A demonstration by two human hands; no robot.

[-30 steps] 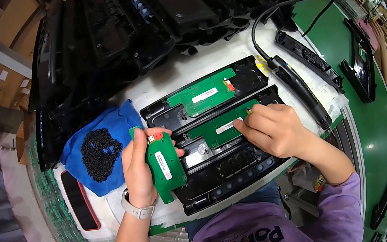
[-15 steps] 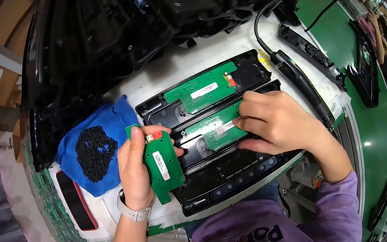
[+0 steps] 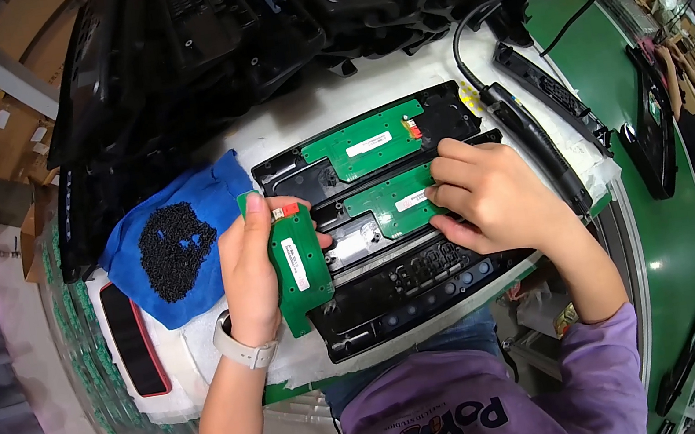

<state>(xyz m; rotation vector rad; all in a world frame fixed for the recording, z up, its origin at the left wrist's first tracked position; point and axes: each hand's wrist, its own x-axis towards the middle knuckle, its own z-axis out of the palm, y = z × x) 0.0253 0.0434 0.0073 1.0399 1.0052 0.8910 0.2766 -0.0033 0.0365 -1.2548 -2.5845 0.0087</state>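
My left hand [image 3: 250, 271] is closed around the edge of an upright green circuit board [image 3: 311, 253], which has a white label and a red-and-white connector at its top. A second green circuit board [image 3: 374, 203] lies in the middle black plastic housing [image 3: 354, 250]. My right hand [image 3: 494, 196] has its fingers curled and thumb drawn in at that board's right end, which they hide. Behind it, a third board [image 3: 334, 153] sits in the far black housing [image 3: 449, 107], its red connector showing. A black housing [image 3: 379, 315] with round buttons lies nearest me.
Small black screws [image 3: 173, 272] are heaped on a blue cloth [image 3: 222, 179] at the left, beside a red-edged phone [image 3: 133, 345]. A corded black electric screwdriver [image 3: 538, 150] and a narrow black part [image 3: 547, 91] lie at the right. Black plastic housings [image 3: 194, 70] are piled at the back.
The view has shifted slightly. Both hands keep their boards, and my right fingers have moved a little toward the right end of the middle board, leaving more of its label showing.
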